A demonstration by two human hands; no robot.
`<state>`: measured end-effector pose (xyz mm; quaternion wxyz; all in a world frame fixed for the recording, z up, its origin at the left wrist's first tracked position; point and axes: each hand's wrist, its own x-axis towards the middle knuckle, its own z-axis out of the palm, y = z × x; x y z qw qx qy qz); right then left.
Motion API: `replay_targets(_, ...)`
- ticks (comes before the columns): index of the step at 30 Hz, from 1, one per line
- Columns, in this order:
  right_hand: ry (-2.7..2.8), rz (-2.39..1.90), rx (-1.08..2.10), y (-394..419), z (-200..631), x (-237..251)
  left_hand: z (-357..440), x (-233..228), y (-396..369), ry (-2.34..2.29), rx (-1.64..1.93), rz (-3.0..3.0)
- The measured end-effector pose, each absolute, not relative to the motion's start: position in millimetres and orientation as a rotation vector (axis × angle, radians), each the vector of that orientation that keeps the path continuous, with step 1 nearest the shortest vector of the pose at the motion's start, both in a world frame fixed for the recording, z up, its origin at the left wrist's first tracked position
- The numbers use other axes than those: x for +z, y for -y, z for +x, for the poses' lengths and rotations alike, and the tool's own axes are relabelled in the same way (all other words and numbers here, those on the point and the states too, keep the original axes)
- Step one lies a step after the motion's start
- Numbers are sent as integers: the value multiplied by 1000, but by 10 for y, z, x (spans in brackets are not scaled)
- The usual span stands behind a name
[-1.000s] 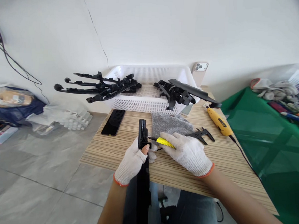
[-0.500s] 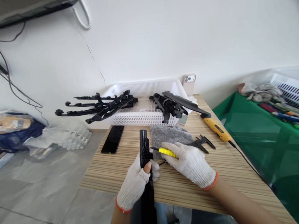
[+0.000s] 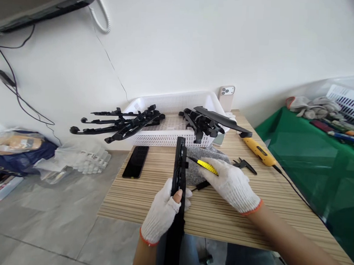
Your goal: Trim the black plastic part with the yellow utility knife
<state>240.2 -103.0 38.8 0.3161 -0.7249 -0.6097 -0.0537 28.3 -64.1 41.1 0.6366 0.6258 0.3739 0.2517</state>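
My left hand [image 3: 163, 211], in a white knitted glove with the thumb tip bare, is closed round a long black plastic part [image 3: 180, 160]. The part stands nearly upright over the table's front edge, its lower end down by my lap. In my gloved right hand [image 3: 229, 185] is a yellow-handled tool [image 3: 207, 166] with a thin dark tip. That tip points left at the part's right edge; I cannot tell whether it touches. Under the right hand lie a grey cloth [image 3: 194, 174] and a black-handled tool [image 3: 202, 185], partly covered.
A white plastic basket [image 3: 152, 140] holds several long black parts [image 3: 132, 123] jutting over its rim. On the table [image 3: 148, 204] lie a phone [image 3: 136, 162], a black caliper [image 3: 247, 165] and a yellow corded tool [image 3: 259, 151]. Gloves [image 3: 313, 107] rest on a green-covered surface at right.
The black part has shifted right and up in view, showing more of its length above my left hand. My right hand and the yellow-handled tool moved slightly up and right.
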Motion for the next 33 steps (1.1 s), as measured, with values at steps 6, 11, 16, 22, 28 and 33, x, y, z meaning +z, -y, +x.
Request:
replay_targets(6,1683,-1828,-81,1037,2464,396,296,435,660,-892,572,1347)
replay_targets(11,1688,-1817,-82,1054,2483,453,295,429,671,-914,571,1335)
replay_targets(16,1514,-2225,-30,1009,2487,554,301,435,671,-920,645,1271)
replay_targets(22,1385,-2547,-41,972,2686,652,300,461,674,-918,655,1260)
replay_targets(28,1765,-2414,-42,951,2854,513,273,422,661,-906,630,1278)
replay_targets(33,1561,-2311,14,846,2959,554,280,398,649,-877,634,1263)
